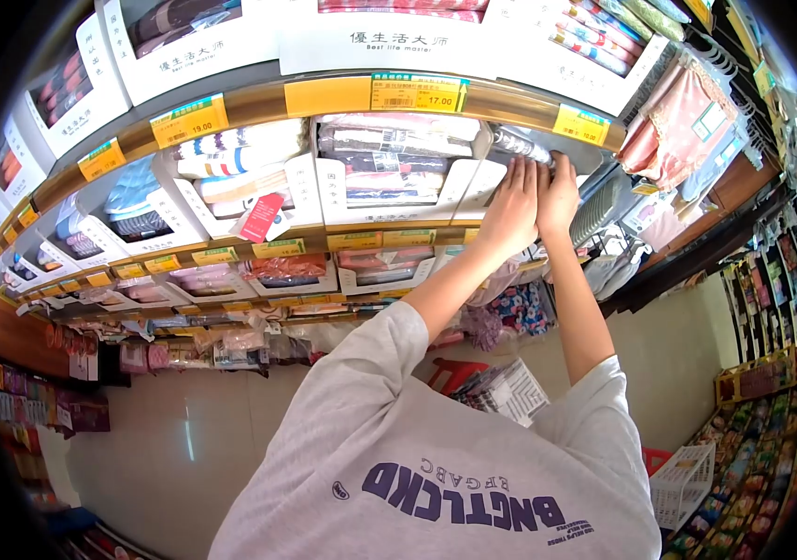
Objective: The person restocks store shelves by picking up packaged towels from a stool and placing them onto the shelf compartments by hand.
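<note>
Both your hands reach up to the shelf (324, 93). Your left hand (511, 203) and right hand (558, 194) each grip the wrapped pack (520, 145) in the white box (487, 182).

My head camera sits above my shoulders, a fisheye looking forward and down. The shelf (324, 98) is close ahead.

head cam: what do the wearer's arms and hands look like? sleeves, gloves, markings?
Both hands, left and right, are bare: no gloves, and no rings or watch that I can make out. Forearms are uncovered. Short sleeves of a light grey T-shirt end near the elbows; the shirt carries dark blue block lettering.
</note>
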Tool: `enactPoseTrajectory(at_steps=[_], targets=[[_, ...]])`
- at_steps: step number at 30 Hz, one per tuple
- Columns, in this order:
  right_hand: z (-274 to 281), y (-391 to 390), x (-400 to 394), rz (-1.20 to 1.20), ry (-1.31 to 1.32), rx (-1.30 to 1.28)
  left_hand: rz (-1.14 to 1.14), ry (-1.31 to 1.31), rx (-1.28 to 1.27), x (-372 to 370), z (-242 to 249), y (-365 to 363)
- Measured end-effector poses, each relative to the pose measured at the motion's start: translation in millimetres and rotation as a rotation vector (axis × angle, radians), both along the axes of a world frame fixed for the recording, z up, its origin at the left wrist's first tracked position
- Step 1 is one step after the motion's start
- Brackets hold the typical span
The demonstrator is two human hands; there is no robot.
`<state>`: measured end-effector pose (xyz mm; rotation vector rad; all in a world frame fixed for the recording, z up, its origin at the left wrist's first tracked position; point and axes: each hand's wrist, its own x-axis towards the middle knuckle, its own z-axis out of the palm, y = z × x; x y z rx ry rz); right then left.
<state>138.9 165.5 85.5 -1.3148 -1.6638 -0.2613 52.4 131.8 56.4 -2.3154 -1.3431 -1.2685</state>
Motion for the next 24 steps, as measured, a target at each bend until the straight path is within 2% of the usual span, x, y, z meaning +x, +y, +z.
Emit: enactPoseTrajectory(at_steps=[2,3,4,5,6,7,8,10,11,12,14,16,18,20,22,23,24], targets=[[9,-4,2,0.04,0.016,0.068,-0.241,-0.403,-0.167,2,5,-3],[11,-5,4,0.076,0.085,0.081,-0.278,-0.573,-0.139,4,7,-5],[16,-9,4,0.11,0.155,0.094,-0.282,-0.573,-0.141,3,10,-5],[21,-15,5,0.178,0.211,0.074,-0.341,-0.624,-0.28,1,13,-6],[26,-22,6,0.171,0.212,0.076,-0.4,-0.672,-0.421,0,15,-6],[31,-28,6,0.185,0.162,0.184,-0.411,-0.624,-0.426,-1,15,-2],[32,-33,8,0.198,0.112,0.29,-0.693,-0.943,-0.714,2,10,3],[25,-38,14,0.193,0.063,0.311,-0.948,-1.551,-0.611,11,15,3],[21,-45,14,0.168,0.053,0.32,-1.096,-1.71,-0.624,13,18,-5],[18,-51,16,0.145,0.042,0.329,-1.101,-1.706,-0.629,14,21,-14],[14,-61,20,0.151,0.089,0.291,-1.158,-1.997,-0.733,14,20,-27],[12,-69,26,0.144,0.132,0.266,-1.199,-2.07,-0.776,3,16,-31],[13,-78,33,0.107,0.13,0.253,-1.495,-2.114,-0.826,-8,14,-33],[14,-86,38,0.049,-0.02,0.312,-1.474,-2.083,-0.878,-13,26,-40],[11,-97,39,0.056,-0.013,0.291,-1.208,-2.026,-0.923,-14,43,-47],[9,-103,39,0.055,-0.019,0.281,-0.975,-2.021,-1.039,-15,49,-54],[7,-108,40,0.056,-0.026,0.272,-0.977,-2.014,-1.046,-15,47,-55]])
